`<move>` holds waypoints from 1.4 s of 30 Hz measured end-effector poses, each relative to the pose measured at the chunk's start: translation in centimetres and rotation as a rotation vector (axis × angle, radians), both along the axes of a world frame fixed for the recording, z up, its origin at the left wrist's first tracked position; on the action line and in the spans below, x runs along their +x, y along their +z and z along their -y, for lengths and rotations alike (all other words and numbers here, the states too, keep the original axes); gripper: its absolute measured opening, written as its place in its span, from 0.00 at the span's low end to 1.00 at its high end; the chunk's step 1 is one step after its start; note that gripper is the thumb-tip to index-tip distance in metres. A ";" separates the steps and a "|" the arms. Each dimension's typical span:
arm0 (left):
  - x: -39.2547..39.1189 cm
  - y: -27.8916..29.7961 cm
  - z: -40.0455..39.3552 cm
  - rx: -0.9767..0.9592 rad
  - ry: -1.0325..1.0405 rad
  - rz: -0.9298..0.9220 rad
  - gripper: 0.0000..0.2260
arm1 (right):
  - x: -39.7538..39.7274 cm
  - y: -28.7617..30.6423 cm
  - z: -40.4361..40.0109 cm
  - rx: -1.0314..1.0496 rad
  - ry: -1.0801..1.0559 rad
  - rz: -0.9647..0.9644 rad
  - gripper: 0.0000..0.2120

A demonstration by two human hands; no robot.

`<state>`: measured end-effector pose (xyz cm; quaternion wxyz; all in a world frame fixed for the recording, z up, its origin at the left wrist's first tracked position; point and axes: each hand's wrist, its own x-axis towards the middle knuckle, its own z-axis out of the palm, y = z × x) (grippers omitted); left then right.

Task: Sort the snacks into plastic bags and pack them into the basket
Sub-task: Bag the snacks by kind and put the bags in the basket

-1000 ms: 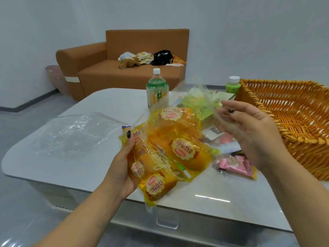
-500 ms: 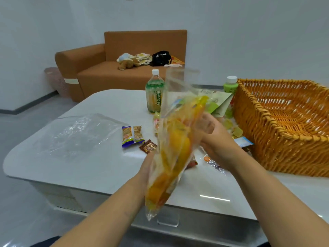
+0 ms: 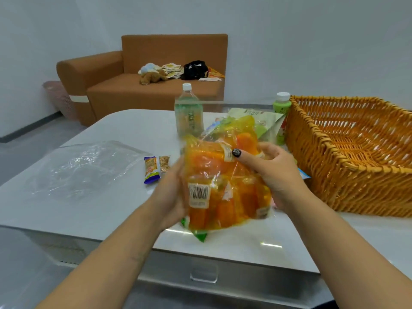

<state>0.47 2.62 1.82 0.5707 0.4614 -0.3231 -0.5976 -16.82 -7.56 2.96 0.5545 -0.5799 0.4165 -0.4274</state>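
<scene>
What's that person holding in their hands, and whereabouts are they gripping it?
A clear plastic bag of orange-yellow wrapped snacks, held above the white table. The left hand grips its left side; the right hand grips its upper right part.

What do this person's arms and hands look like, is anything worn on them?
Both forearms are bare as far as the picture shows: no sleeves, gloves, watch or bracelet. The right hand has a thumbnail painted dark, nearly black, with tiny pale specks. The left hand is blurred and its nails are turned away, so any polish there cannot be told. No rings show on either hand.
</scene>
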 end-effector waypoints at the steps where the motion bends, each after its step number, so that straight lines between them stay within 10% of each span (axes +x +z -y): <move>1: 0.5 1.0 0.0 -0.060 0.034 -0.007 0.28 | 0.0 -0.2 -0.1 0.011 -0.056 0.004 0.46; 8: 1.3 1.0 1.1 -0.152 0.237 0.274 0.19 | 0.2 -0.6 -1.7 -0.066 0.107 -0.156 0.20; 18: 1.3 0.9 0.2 -0.168 0.171 0.121 0.15 | -5.2 1.7 0.8 -0.069 0.271 0.095 0.19; 25: 2.2 1.3 -0.7 -0.240 0.133 0.455 0.10 | -6.7 1.9 0.6 -0.159 0.273 0.026 0.15; 35: 2.2 1.8 -0.9 -0.336 -0.051 0.452 0.20 | -9.7 2.5 1.5 -0.336 0.421 -0.081 0.09; 42: 2.0 1.3 -0.7 -0.355 -0.050 0.344 0.03 | -10.4 2.2 1.1 -0.299 0.503 -0.077 0.17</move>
